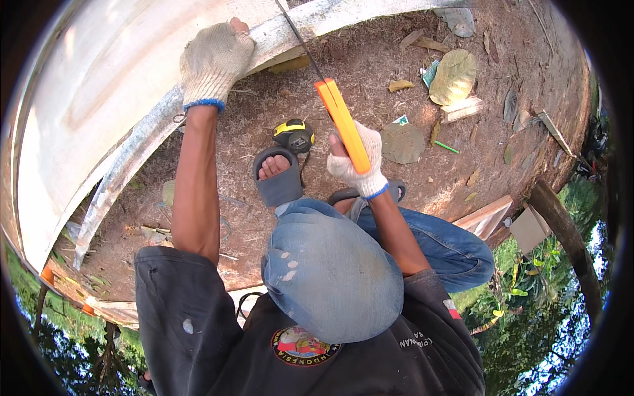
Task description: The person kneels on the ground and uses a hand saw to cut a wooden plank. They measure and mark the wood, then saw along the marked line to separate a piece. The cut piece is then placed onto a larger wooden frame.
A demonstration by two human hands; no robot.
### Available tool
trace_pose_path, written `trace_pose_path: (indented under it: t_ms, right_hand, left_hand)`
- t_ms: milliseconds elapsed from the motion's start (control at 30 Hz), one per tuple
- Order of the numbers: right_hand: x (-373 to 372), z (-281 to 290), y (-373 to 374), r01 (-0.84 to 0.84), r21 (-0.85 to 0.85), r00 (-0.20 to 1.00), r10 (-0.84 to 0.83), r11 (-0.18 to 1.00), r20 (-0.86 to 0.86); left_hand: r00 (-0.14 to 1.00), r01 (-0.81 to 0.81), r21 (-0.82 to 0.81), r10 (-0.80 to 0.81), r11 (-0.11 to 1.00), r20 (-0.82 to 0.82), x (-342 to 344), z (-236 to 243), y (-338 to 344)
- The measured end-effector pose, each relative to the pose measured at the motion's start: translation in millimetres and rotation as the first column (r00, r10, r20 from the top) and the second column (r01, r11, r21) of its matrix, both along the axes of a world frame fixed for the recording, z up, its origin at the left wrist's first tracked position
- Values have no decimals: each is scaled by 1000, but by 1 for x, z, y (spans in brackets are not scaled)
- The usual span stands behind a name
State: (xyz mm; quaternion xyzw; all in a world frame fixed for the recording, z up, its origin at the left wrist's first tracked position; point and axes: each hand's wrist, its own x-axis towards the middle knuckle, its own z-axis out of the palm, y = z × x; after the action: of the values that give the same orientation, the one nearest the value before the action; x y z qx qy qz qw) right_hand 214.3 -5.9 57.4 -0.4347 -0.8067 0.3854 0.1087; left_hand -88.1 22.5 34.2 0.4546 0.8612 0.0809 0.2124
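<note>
My right hand (360, 158), in a cream knit glove with a blue cuff edge, is closed around the orange handle of a handsaw (343, 122). The saw's thin dark blade, seen nearly edge-on, runs up and left across a long, narrow, whitish weathered plank (330, 20). Whether the teeth are sunk into the plank cannot be made out. To the left of the blade, my left hand (216, 59), gloved alike with bare fingertips showing, grips that plank from above. Its fingers are partly hidden.
A wide pale board (86, 99) lies beyond the plank at left. On the dirt near my sandalled foot sits a yellow-black tape measure (294, 136). Dry leaves (454, 76), a small wood block (461, 109) and a green straw (447, 147) lie to the right. My bent knees are close below.
</note>
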Motion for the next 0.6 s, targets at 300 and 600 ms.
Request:
trace_pose_path:
  t_ms: [300,600]
  right_hand:
    - [97,5,-61,-85,-73,993,91,994,80]
    - [9,-1,-10,67,-96,998,-68,993,-12]
  left_hand:
    - [998,-59,31,59,998,20,-6,2,-10]
    - [999,20,16,-20,1000,26,-1,-6,-2]
